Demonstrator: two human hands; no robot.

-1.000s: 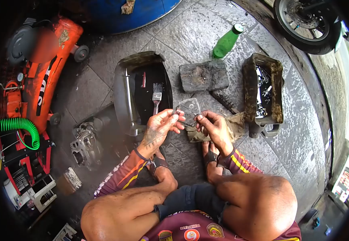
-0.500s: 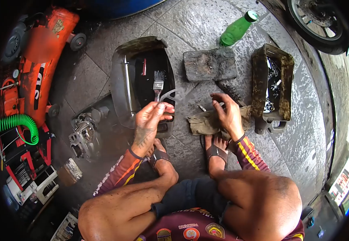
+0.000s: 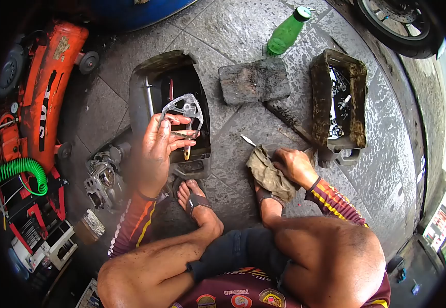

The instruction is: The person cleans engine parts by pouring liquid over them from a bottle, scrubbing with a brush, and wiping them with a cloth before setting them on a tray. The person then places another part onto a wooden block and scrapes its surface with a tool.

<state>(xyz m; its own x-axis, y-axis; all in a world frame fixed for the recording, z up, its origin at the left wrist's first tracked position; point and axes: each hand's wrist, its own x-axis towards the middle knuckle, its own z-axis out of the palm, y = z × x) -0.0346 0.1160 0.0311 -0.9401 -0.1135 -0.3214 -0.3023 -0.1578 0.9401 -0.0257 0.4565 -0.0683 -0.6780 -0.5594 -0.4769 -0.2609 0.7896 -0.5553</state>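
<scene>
My left hand (image 3: 156,146) is closed on a flat, roughly triangular metal frame (image 3: 201,115) with a round boss, raised over the cut-open dark plastic container (image 3: 143,97). Below the frame, a yellowish handle end (image 3: 187,153) shows inside the container; the rest of it is hidden. A thin red-handled item (image 3: 171,88) and a silver rod (image 3: 149,95) also show in the container. My right hand (image 3: 296,165) grips a dirty brown rag (image 3: 268,172) above my foot. Near the rag's upper edge is a thin white-tipped tool (image 3: 248,140).
A charred-looking block (image 3: 253,82) lies ahead, with a green bottle (image 3: 287,33) behind it. At right, a cut container (image 3: 359,102) holds bolts and small parts. Engine parts (image 3: 105,177) and an orange machine (image 3: 53,87) with a green coiled hose (image 3: 20,167) are at left.
My left hand has moved left and turned the metal frame up into clear view. The paintbrush is largely hidden. My right hand has come down, closed on the rag and lifted it.
</scene>
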